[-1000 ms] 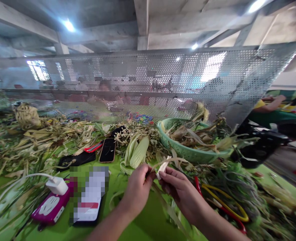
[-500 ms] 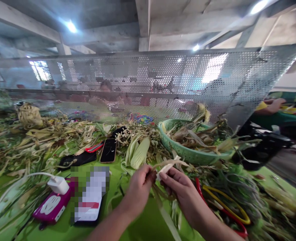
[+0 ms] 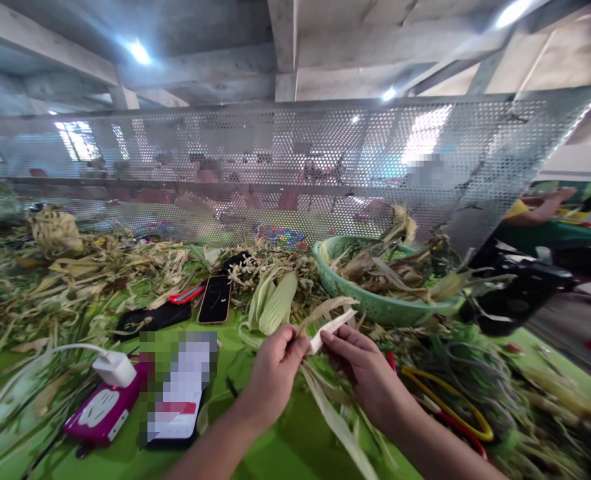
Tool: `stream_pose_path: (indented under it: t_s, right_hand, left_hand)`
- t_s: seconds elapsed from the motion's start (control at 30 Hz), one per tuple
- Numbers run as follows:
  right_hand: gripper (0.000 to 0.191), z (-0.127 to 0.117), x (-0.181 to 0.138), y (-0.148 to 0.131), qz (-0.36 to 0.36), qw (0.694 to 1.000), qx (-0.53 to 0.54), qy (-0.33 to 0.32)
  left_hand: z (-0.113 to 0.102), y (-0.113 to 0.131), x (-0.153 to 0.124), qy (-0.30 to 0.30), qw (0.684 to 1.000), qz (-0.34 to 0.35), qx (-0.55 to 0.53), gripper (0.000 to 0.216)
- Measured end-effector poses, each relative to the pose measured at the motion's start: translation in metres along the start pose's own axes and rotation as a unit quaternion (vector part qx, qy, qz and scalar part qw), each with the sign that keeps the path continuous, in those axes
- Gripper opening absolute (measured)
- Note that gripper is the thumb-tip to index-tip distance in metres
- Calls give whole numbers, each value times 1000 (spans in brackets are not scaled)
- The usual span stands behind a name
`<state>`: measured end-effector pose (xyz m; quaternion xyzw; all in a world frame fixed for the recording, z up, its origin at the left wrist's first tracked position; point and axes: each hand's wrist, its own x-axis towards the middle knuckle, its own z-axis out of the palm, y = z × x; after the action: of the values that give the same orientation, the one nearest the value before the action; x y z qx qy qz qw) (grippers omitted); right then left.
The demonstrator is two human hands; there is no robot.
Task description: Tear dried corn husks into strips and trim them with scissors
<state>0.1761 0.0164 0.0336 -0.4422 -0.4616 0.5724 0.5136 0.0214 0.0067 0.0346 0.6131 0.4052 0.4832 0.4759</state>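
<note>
My left hand [image 3: 279, 367] is closed in a pinch on corn husk strips [image 3: 336, 420], whose long pale ends hang down over the green tabletop. Pinched by my right hand [image 3: 363, 360] is a whitish folded husk piece [image 3: 331, 328], its lower end reaching the left fingertips. A tan strip curves up above both hands. Just beyond the left hand lies a bundle of pale green husks [image 3: 277, 303]. Pliers with red and yellow handles [image 3: 450, 400] lie right of my right forearm, partly hidden by it.
A green basket [image 3: 370, 307] of dry husks stands behind the hands. To the left lie a lit phone [image 3: 178, 400], a purple power strip [image 3: 98, 413] with a white charger [image 3: 114, 369], a dark phone [image 3: 214, 300] and a red-handled tool [image 3: 186, 293]. A perforated metal screen [image 3: 255, 143] crosses behind.
The whitish piece is turned more upright and shows more of its length between my hands. Both hands have shifted slightly, and the hanging strips are spread differently.
</note>
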Motion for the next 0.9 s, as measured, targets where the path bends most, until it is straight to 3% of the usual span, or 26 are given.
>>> stream_pose_path:
  t_s: [0.13,0.23,0.43,0.6,0.77,0.9]
  right_hand:
    - [34,-4,3,0,17,998,-47,-27]
    - [46,-4,1,-10,2,997,-78,0]
    - [30,-4,2,-19,-89,992,-85,22]
    - [32,-5,5,-13,-63,991,-115,20]
    - [33,-1,2,-15,-67,992,-102,31]
    - [31,-2,4,-12,-57,993,-99,19]
  left_hand:
    - [0,-2,1,-4,1000,-5,-13,30]
    - [-4,-9,5,10,999,-31,4,31]
    - [-3,-11,4,-8,999,-19,45,26]
    - [3,-10,0,-24,998,15,62,24]
    - [2,-13,2,12,1000,-4,26,24]
    - [1,-13,3,4,1000,-15,2,24]
